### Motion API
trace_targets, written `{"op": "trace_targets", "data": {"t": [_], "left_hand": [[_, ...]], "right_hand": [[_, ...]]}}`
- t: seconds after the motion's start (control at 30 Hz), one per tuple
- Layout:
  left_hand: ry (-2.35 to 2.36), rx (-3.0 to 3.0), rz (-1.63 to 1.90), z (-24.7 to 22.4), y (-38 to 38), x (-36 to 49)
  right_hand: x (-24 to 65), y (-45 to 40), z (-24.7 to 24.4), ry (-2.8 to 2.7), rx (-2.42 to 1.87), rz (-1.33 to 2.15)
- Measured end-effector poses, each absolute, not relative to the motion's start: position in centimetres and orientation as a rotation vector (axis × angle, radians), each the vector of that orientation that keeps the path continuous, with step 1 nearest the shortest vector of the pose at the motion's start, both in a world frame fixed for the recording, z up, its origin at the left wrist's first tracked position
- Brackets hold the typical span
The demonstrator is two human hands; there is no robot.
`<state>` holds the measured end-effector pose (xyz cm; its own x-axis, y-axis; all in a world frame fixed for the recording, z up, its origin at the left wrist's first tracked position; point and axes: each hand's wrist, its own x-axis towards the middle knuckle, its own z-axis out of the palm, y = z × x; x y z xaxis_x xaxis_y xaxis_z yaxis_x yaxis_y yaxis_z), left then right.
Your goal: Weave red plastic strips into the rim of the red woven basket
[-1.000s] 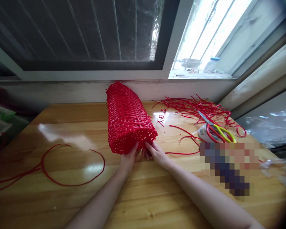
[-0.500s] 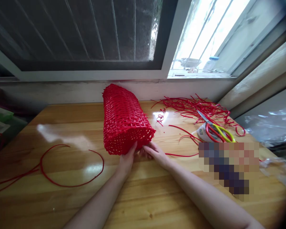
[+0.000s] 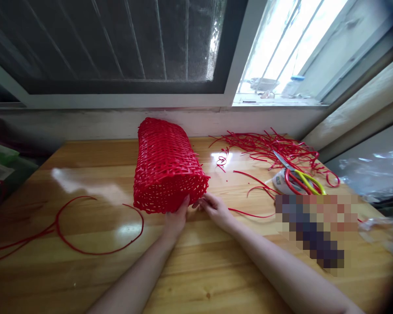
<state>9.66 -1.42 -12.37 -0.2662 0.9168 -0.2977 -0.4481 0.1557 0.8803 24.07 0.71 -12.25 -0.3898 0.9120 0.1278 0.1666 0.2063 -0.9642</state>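
A red woven basket [image 3: 167, 157] lies on its side on the wooden table, its latticed end facing me. My left hand [image 3: 177, 214] grips the lower rim of that end, thumb on the lattice and the other fingers hidden beneath. Just to the right, my right hand [image 3: 214, 209] is closed in a pinch by the basket's lower right edge. What sits between its fingertips, if anything, is too small to make out.
Loose red strands [image 3: 265, 146] are heaped at the back right. Scissors [image 3: 301, 176] with red and yellow handles rest on a white roll [image 3: 281, 181]. A looped red strand [image 3: 100, 253] lies left on the table [image 3: 183, 279]. Behind stands a window wall; a blurred patch covers something at right.
The basket has shifted and turned slightly to the left. My right hand has drawn a little away from its edge, fingers now pinched; my left hand keeps its grip.
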Motion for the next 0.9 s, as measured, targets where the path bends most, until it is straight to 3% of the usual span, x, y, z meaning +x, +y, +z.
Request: {"op": "trace_targets", "data": {"t": [0.3, 0.57, 0.9], "left_hand": [[1.254, 0.591, 1.476, -12.3, -2.2, 9.8], [1.513, 0.552, 1.286, -11.0, -1.8, 9.6], [1.404, 0.58, 1.387, -10.4, -1.5, 9.9]], "right_hand": [[24.3, 0.9, -13.5, -1.646, -1.066, 1.342], [24.0, 1.3, -12.2, -1.488, -0.951, 1.588], [23.8, 1.4, -13.2, -1.521, -1.031, 1.473]]}}
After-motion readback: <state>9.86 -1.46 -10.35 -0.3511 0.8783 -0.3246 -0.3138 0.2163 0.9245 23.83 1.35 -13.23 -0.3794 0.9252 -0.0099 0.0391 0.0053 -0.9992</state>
